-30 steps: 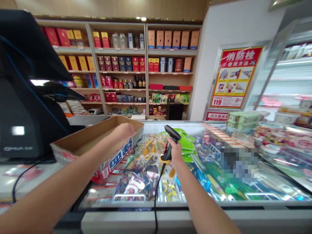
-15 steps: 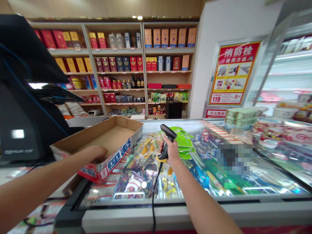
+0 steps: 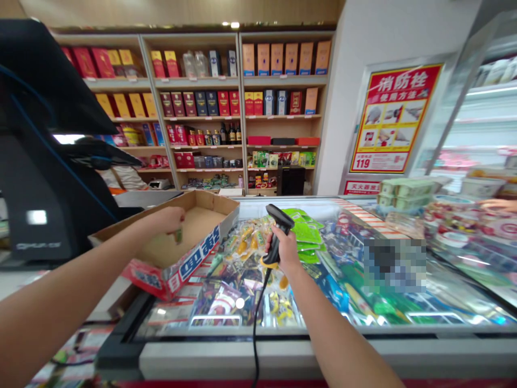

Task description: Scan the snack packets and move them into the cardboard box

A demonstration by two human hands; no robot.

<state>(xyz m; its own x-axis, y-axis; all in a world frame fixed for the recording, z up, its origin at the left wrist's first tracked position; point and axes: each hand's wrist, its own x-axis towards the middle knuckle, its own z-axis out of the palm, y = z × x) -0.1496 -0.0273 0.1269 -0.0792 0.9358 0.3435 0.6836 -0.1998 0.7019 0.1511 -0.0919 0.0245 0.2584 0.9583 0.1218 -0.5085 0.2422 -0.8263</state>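
My right hand (image 3: 284,245) is wrapped round the handle of a black and yellow barcode scanner (image 3: 278,226), held upright above the glass-topped freezer (image 3: 266,202). Its black cable (image 3: 256,323) hangs down over the freezer's front edge. Over the open cardboard box (image 3: 204,218), my left hand (image 3: 169,220) is closed, with a small greenish item (image 3: 178,235) poking out below the fingers. I cannot make out its kind. Just beyond the scanner lie bright green packets (image 3: 307,231), with yellow-orange packaged snacks (image 3: 250,240) to their left.
A black checkout terminal (image 3: 48,178) rises at the left. Shelves (image 3: 202,81) of boxed bottles line the back wall. Stacked green cartons (image 3: 407,191) and patterned tubs (image 3: 452,215) stand at the right. A skin-coloured shape, perhaps a person's arm (image 3: 501,206), shows at the right edge.
My left hand has risen from inside the box, and a small greenish item now shows in its fingers. The scanner stays in my right hand, nearly still. The view has shifted slightly.
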